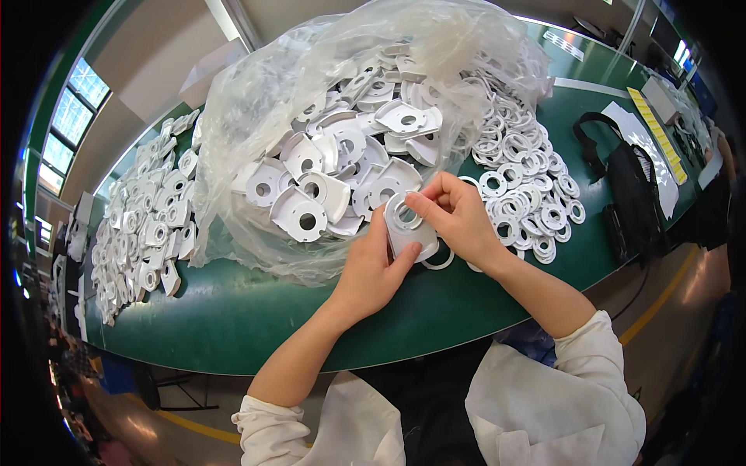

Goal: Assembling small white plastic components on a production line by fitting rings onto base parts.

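My left hand grips a white plastic housing part with a round hole, held above the table's near side. On that part lies a white ring, pinched at its edge by the thumb and fingers of my right hand. Whether the ring is fully seated I cannot tell. Just under my right hand another loose ring shows on the table. Beyond my hands, a clear plastic bag lies open with a heap of similar white housing parts spilling from it.
To the right spreads a pile of loose white rings. A pile of white parts with rings on them covers the left of the green table. A black bag, white paper and a yellow strip lie far right.
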Motion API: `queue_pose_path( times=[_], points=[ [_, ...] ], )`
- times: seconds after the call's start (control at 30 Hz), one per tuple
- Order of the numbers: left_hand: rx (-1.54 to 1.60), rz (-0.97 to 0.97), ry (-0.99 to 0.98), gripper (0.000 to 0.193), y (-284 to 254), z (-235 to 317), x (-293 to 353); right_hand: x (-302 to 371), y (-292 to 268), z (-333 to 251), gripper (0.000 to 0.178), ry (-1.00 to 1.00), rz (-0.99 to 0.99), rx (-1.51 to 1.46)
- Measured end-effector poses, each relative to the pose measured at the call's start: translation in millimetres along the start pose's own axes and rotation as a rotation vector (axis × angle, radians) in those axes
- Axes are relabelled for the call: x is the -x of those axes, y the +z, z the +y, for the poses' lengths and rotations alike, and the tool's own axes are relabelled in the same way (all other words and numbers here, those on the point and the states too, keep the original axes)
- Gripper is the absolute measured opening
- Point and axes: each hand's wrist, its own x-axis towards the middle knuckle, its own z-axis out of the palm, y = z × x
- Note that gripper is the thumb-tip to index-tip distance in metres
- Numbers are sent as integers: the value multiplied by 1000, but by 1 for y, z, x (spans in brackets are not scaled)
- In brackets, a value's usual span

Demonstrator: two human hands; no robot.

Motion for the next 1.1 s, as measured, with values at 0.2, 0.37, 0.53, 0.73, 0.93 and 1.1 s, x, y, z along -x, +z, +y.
queue_pose_path(
  times=[0.2, 0.37, 0.53, 0.73, 0.93, 1.1],
  points=[
    [23, 27, 90, 48, -4, -3, -1, -6, -7, -1, 16, 50, -51, -53],
    [-174, -88, 27, 43, -15, 7, -1, -8, -16, -13, 16, 83, -160, -31],
    [145, 8, 148, 33, 5, -7, -1, -3, -10, -15, 16, 114, -146, -101],
    [540, 39, -95, 25, 16, -8, -2, 5, 0, -8, 13, -140, -18, 272],
    [733, 135, -132, 32, 13, -13, -10, 3, 3, -5, 14, -702, 182, 614],
    [851, -3, -284, 47, 3, -5, -7, 7, 2, -20, 14, -840, 152, 480]
  ],
)
